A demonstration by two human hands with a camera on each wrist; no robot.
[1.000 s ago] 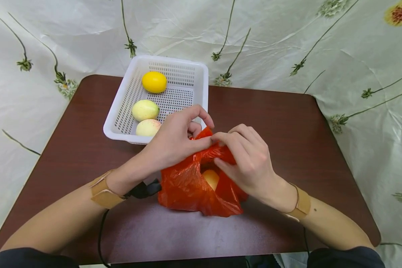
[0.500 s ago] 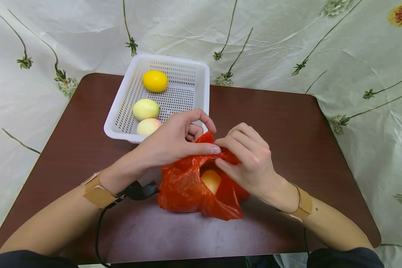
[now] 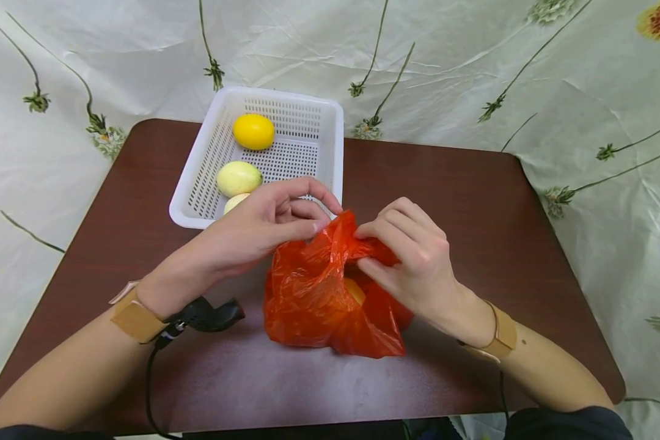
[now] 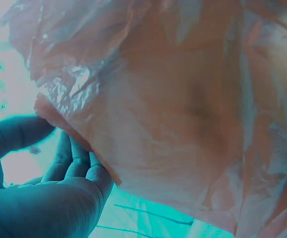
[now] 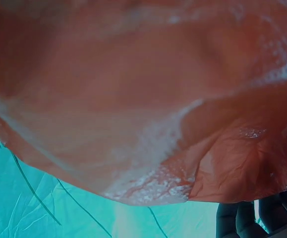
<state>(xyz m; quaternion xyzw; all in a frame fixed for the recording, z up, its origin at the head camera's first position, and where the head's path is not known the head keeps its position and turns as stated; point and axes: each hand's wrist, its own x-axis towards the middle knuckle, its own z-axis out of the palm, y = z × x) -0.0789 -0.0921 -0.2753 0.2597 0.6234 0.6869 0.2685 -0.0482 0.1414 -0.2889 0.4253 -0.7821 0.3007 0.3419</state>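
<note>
A red plastic bag (image 3: 319,293) sits on the table near the middle, with a round orange fruit (image 3: 354,291) showing through its opening. My right hand (image 3: 415,256) pinches the bag's rim on the right, fingers curled. At the upper left of the bag, my left hand (image 3: 275,214) holds the rim between thumb and fingers. In the left wrist view, the left-hand fingers (image 4: 76,163) meet the edge of the bag (image 4: 158,114). The bag (image 5: 133,99) fills most of the right wrist view, where right-hand fingers (image 5: 247,218) show at the lower corner.
Behind the bag stands a white perforated basket (image 3: 327,134), partly covered by the left hand. Inside lie a yellow lemon-like fruit (image 3: 253,131), a pale yellow-green fruit (image 3: 239,178) and a pale round fruit (image 3: 234,202). The brown table (image 3: 445,201) meets a floral cloth (image 3: 445,79) behind.
My left hand has moved left, away from the right hand, and covers more of the pale fruit. The bag's opening has narrowed, showing less orange fruit. The right hand has barely moved.
</note>
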